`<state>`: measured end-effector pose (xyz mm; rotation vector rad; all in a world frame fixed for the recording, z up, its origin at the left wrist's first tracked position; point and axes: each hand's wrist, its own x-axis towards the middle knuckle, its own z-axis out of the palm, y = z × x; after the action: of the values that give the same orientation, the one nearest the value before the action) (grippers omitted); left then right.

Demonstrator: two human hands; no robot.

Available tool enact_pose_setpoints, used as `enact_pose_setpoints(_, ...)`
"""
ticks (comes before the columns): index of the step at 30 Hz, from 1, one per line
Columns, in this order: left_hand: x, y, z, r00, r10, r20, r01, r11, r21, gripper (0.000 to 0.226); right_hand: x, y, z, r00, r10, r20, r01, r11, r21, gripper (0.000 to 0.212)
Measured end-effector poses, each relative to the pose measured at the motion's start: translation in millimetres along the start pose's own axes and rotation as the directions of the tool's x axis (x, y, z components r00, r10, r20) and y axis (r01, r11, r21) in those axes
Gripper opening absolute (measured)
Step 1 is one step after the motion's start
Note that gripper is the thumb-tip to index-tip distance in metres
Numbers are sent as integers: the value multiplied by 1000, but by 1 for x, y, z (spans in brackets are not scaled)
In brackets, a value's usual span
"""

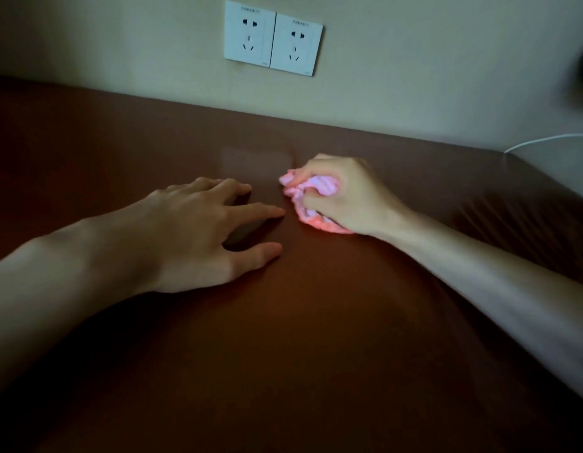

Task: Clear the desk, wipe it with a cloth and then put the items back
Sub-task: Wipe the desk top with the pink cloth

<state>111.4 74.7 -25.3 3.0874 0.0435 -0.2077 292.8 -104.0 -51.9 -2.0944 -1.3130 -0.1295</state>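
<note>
A pink cloth (317,188) lies bunched on the brown desk (300,338), a little right of its middle. My right hand (345,197) grips the cloth from above, fingers curled round it, and covers most of it. My left hand (205,230) rests flat on the desk just left of the cloth, fingers spread and straight, holding nothing. A small gap separates its fingertips from the cloth.
Two white wall sockets (272,39) sit on the beige wall behind the desk. A white cable (545,138) runs along the far right by the desk's back corner. A dark blurred shape (582,73) is at the upper right edge.
</note>
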Motion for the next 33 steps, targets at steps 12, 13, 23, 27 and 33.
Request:
enact_pose_setpoints(12,0,2,3,999,17,-35,-17,1000,14,68,-12,-19,8,998,-58,-29,56,997,-61,14)
enact_pose_setpoints(13,1,2,4,999,23,-46,-22,1000,22,68,-18,-21,5,995,-96,12,97,993,-61,15)
enact_pose_setpoints(23,0,2,3,1000,18,-3,-18,1000,-1,69,-12,-18,0,995,-85,48,88,994,-60,16)
enact_pose_setpoints(27,3,-1,2,1000,22,-5,-22,1000,-22,66,-1,-4,-13,997,26,74,-21,998,-59,25)
enact_pose_setpoints(33,7,-7,-8,999,23,-23,-25,997,-75,64,-8,-8,-1,997,-72,39,74,996,-40,17)
